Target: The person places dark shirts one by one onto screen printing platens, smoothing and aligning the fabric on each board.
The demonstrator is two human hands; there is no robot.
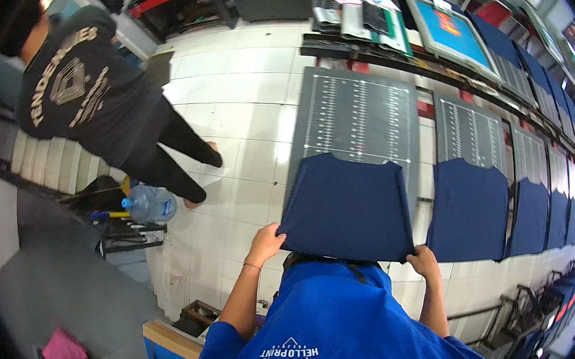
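A dark navy fabric panel [345, 205], looking like a cut garment piece, lies over the near part of a grey board [357, 114] marked with white ruled scales. Its near end reaches to my waist. My left hand [265, 244] is closed on the panel's near left corner, the fingers curled at its edge. At the near right corner, my right hand [422, 261] pinches the cloth the same way. Between both hands the near edge hangs slightly slack. The far part of the board shows bare beyond the fabric.
To the right, a second navy panel [469, 210] lies on another marked board [469, 127], with several more in a row. Beyond stands a rack with a framed screen [449, 29]. At the left a person in black [96, 94] stands near a water jug [150, 204].
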